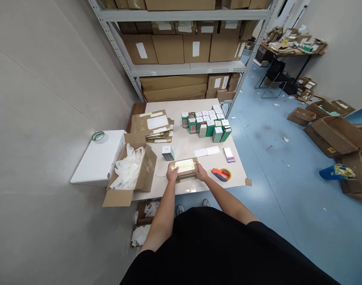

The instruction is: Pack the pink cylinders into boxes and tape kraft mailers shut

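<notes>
A small brown cardboard box [185, 166] with a pale label and shiny tape on its top is held between my hands near the table's front edge. My left hand [171, 173] grips its left end, thumb on top. Round the right end is my right hand [201, 171]. Just behind the box stands a small green and white carton [168, 152]. White paper slips [207, 151] lie behind and to the right. Close to my right hand are an orange tape dispenser [218, 173] and a yellow-edged tape roll [227, 174].
Many green and white cartons [209, 127] stand at the table's back right. Flattened cardboard [139, 123] is stacked back left. An open box of white packing material [146, 174] sits on the left. Metal shelving [183, 70] with boxes rises behind; cardboard boxes [326, 138] lie on the right floor.
</notes>
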`<action>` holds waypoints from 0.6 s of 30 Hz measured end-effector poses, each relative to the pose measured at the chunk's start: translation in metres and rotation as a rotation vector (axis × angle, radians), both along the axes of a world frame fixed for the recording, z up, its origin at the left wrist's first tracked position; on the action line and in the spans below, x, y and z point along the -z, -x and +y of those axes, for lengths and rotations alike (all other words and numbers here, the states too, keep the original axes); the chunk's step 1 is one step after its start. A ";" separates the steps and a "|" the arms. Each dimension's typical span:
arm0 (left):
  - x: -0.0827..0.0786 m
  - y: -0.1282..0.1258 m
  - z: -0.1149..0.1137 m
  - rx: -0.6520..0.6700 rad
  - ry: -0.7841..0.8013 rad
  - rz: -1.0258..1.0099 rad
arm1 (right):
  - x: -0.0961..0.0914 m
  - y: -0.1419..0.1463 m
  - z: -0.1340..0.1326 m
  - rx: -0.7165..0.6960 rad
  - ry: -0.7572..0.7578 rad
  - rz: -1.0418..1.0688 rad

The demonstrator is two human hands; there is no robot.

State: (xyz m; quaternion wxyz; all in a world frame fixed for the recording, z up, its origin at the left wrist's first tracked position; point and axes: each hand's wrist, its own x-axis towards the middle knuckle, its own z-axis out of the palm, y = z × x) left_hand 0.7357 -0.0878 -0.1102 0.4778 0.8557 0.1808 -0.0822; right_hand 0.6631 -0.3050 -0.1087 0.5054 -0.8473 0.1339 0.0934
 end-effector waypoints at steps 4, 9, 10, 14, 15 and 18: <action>0.000 -0.004 0.024 0.025 -0.098 0.058 | 0.003 -0.003 0.023 -0.026 0.034 -0.012; 0.004 0.006 0.006 0.114 -0.131 0.129 | 0.005 0.009 0.009 0.038 0.129 0.022; 0.007 0.012 -0.003 0.145 -0.118 0.158 | 0.008 0.016 0.001 0.059 0.167 0.064; 0.018 0.034 -0.034 0.181 -0.094 0.193 | 0.021 0.046 -0.023 0.057 0.231 0.199; 0.020 0.035 -0.037 0.184 -0.084 0.187 | 0.023 0.051 -0.025 0.066 0.241 0.202; 0.023 0.025 -0.038 0.201 -0.053 0.180 | 0.023 0.048 -0.024 0.076 0.270 0.199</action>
